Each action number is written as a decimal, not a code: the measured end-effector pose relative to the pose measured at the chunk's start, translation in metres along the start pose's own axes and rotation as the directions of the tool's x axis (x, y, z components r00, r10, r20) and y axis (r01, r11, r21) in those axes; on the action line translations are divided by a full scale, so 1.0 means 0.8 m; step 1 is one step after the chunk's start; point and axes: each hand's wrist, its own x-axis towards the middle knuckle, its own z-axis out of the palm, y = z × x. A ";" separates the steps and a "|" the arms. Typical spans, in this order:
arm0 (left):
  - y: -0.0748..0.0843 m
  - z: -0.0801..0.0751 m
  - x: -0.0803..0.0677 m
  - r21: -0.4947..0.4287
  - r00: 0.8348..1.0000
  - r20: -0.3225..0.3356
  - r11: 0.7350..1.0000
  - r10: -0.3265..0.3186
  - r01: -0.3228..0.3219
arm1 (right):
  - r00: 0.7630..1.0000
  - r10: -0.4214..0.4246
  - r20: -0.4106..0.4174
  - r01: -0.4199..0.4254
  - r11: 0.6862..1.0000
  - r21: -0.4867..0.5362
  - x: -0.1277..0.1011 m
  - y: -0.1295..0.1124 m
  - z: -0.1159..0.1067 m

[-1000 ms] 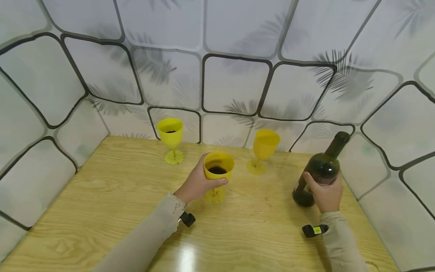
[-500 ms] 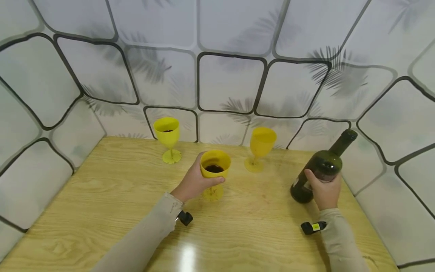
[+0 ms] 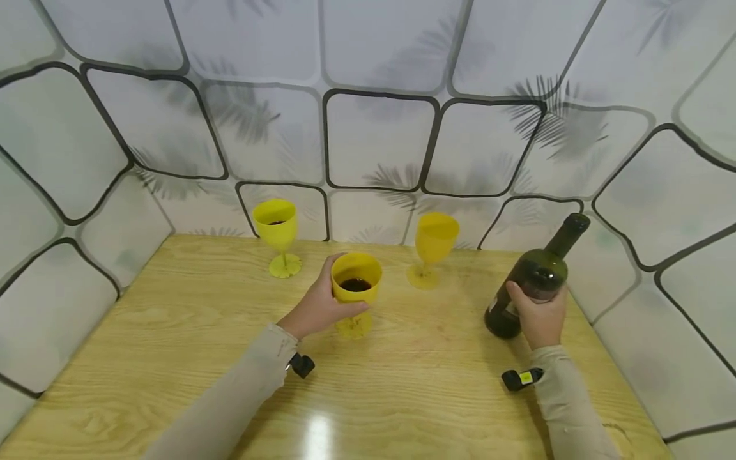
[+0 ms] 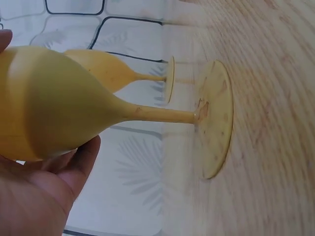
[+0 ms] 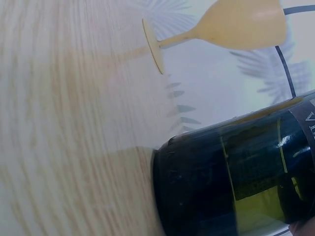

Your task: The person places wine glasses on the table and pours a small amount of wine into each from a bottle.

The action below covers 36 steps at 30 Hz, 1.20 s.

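Note:
My left hand grips the bowl of a yellow goblet with dark liquid inside. Its stem and foot show in the left wrist view, the foot at the tabletop. On the right, my right hand holds a dark green wine bottle round its body, the neck leaning right and away. The bottle's lower end is close to the wood in the right wrist view; I cannot tell whether it touches. A second goblet, more orange, stands between the two hands, farther back.
A brighter yellow goblet with dark liquid stands at the back left, near the patterned wall. Walls close in the wooden table at the back and both sides. Each wrist carries a small black camera.
The bottle leaned slightly farther right half a second ago and has come back a little. The liquid in the held goblet looks smoother than a second ago. The head view has shifted slightly.

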 end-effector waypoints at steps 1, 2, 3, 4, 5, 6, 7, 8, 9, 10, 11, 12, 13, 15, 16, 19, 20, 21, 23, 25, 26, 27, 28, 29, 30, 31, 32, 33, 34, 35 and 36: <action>-0.001 -0.001 0.000 0.005 1.000 0.005 1.000 0.001 -0.001 | 1.000 0.002 0.003 -0.002 1.000 -0.006 0.000 -0.001 0.000; -0.001 -0.003 0.000 0.008 1.000 0.010 1.000 0.003 -0.003 | 1.000 0.003 0.007 -0.003 1.000 -0.006 0.000 0.000 0.000; -0.001 -0.004 0.000 0.020 1.000 0.010 1.000 0.007 -0.007 | 1.000 0.003 0.011 -0.003 1.000 -0.005 0.001 0.000 0.000; -0.002 -0.005 0.000 0.035 1.000 0.007 0.999 0.009 -0.009 | 1.000 0.005 0.014 -0.005 1.000 -0.007 0.001 0.000 0.000; -0.002 -0.006 0.000 0.047 1.000 -0.001 0.999 0.007 -0.007 | 1.000 0.005 0.017 -0.005 1.000 -0.007 0.001 0.001 -0.001; -0.002 -0.006 0.001 0.064 1.000 -0.010 0.998 0.005 -0.004 | 1.000 0.007 0.020 -0.006 1.000 -0.009 0.001 0.001 -0.001; -0.002 -0.006 0.002 0.071 1.000 -0.020 0.997 0.004 -0.002 | 1.000 0.007 0.021 -0.006 1.000 -0.011 0.002 0.001 -0.001; -0.003 -0.006 0.003 0.079 1.000 -0.030 0.997 0.002 0.000 | 1.000 0.004 0.020 -0.004 1.000 -0.006 0.002 0.002 -0.001; -0.003 -0.006 0.004 0.089 0.999 -0.042 0.996 0.002 0.002 | 1.000 0.001 0.019 -0.001 1.000 -0.007 0.002 0.001 -0.001; -0.004 -0.006 0.006 0.090 0.999 -0.052 0.996 0.000 0.005 | 1.000 -0.002 0.016 0.002 1.000 -0.006 0.002 0.001 -0.001; -0.004 -0.006 0.008 0.089 0.998 -0.062 0.996 -0.002 0.008 | 1.000 -0.006 0.014 0.006 1.000 -0.005 0.002 0.000 -0.001; -0.004 -0.006 0.010 0.090 0.997 -0.072 0.996 -0.002 0.008 | 1.000 -0.010 0.012 0.010 1.000 -0.006 0.001 0.000 -0.001; -0.005 -0.006 0.013 0.086 0.997 -0.081 0.996 0.003 0.004 | 1.000 -0.015 0.010 0.015 1.000 -0.005 0.001 -0.001 -0.001; -0.006 -0.007 0.018 0.086 0.996 -0.093 0.996 0.013 -0.005 | 1.000 -0.019 0.004 0.019 1.000 -0.008 -0.001 -0.002 0.000; -0.006 -0.007 0.021 0.083 0.995 -0.098 0.997 0.016 -0.008 | 1.000 -0.021 0.002 0.021 1.000 -0.010 -0.001 -0.002 0.000; -0.007 -0.008 0.030 0.061 0.995 -0.102 0.998 0.015 -0.008 | 1.000 -0.022 -0.004 0.021 1.000 -0.011 -0.003 -0.003 0.000; -0.007 -0.008 0.032 0.053 0.995 -0.104 0.999 0.008 -0.002 | 1.000 -0.021 -0.006 0.021 1.000 -0.012 -0.003 -0.003 0.001; -0.007 -0.009 0.036 0.048 0.995 -0.105 0.999 0.001 0.004 | 1.000 -0.023 -0.008 0.023 1.000 -0.011 -0.004 -0.002 0.001; -0.007 -0.009 0.042 0.042 0.993 -0.116 0.999 -0.011 0.016 | 1.000 -0.028 -0.009 0.028 1.000 -0.004 -0.004 -0.002 0.001; -0.007 -0.008 0.049 0.051 0.991 -0.132 0.998 -0.014 0.021 | 0.999 -0.035 -0.011 0.035 0.999 0.003 -0.004 -0.002 0.001; -0.008 -0.009 0.053 0.059 0.990 -0.142 0.998 -0.012 0.021 | 0.999 -0.037 -0.011 0.038 0.999 0.006 -0.004 -0.002 0.001; -0.008 -0.009 0.057 0.068 0.989 -0.151 0.997 -0.009 0.019 | 0.999 -0.040 -0.010 0.040 0.999 0.009 -0.004 -0.002 0.001; -0.009 -0.009 0.061 0.076 0.987 -0.163 0.997 -0.004 0.017 | 0.999 -0.038 -0.009 0.038 0.999 0.009 -0.004 -0.002 0.002; -0.009 -0.009 0.064 0.088 0.985 -0.172 0.996 -0.001 0.017 | 0.999 -0.034 -0.009 0.034 0.999 0.009 -0.004 -0.002 0.002; -0.010 -0.010 0.068 0.094 0.983 -0.183 0.996 0.006 0.012 | 1.000 -0.027 -0.009 0.027 1.000 0.006 -0.003 -0.002 0.002; -0.011 -0.010 0.072 0.102 0.981 -0.195 0.995 0.013 0.007 | 1.000 -0.019 -0.008 0.019 1.000 0.001 -0.003 -0.003 0.001; -0.012 -0.011 0.076 0.111 0.978 -0.208 0.994 0.020 0.003 | 1.000 -0.013 -0.007 0.013 1.000 -0.003 -0.003 -0.003 0.001; -0.013 -0.011 0.079 0.113 0.975 -0.223 0.994 0.026 0.000 | 1.000 -0.005 -0.007 0.005 1.000 -0.012 -0.003 -0.002 0.001; -0.015 -0.012 0.082 0.116 0.971 -0.238 0.993 0.030 -0.002 | 1.000 0.003 -0.007 -0.003 1.000 -0.019 -0.003 -0.003 0.001; -0.016 -0.012 0.086 0.115 0.967 -0.251 0.993 0.033 -0.005 | 1.000 0.009 -0.005 -0.009 1.000 -0.017 -0.003 -0.004 0.001; -0.018 -0.013 0.089 0.113 0.964 -0.264 0.994 0.043 -0.014 | 1.000 0.014 -0.004 -0.014 1.000 -0.024 -0.003 -0.005 0.001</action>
